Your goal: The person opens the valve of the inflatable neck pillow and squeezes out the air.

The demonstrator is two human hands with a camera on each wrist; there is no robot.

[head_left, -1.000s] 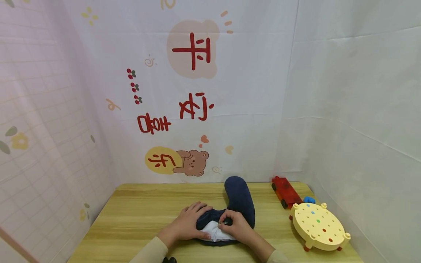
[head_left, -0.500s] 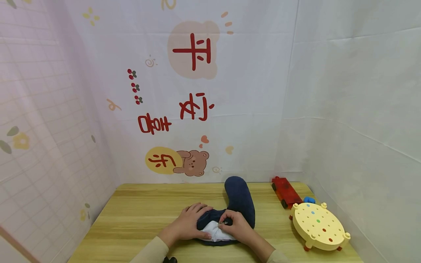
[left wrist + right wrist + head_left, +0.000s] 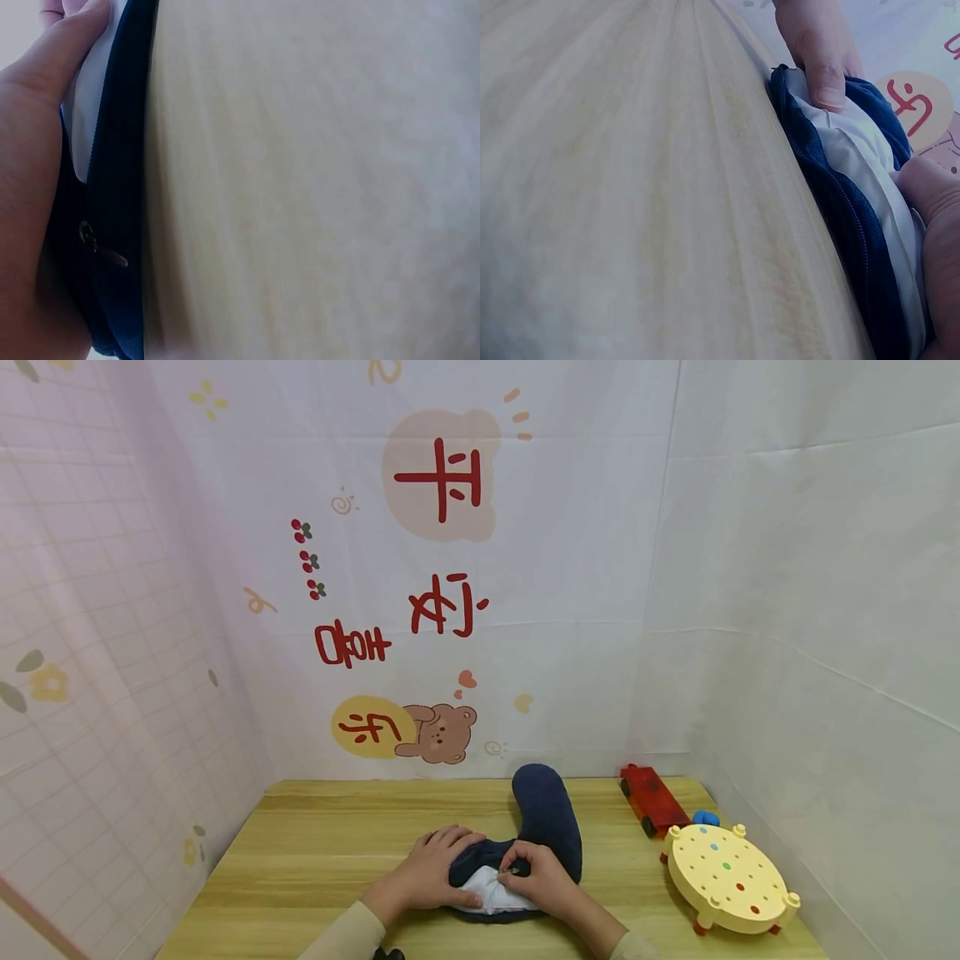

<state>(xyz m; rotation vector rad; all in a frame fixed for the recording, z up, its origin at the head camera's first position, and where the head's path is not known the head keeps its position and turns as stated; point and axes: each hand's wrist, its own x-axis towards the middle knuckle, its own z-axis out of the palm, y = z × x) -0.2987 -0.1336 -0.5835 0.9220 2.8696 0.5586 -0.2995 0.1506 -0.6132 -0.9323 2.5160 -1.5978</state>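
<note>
Where one pillow [image 3: 546, 822] lies, two hands.

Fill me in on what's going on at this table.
A person is working on a dark blue U-shaped neck pillow lying on the light wooden table. Its zipped cover is open, showing the white inner cushion. The left hand presses down on the pillow's end while the right hand pinches the small zipper pull. A round yellow peg toy and a red toy vehicle sit aside.
</note>
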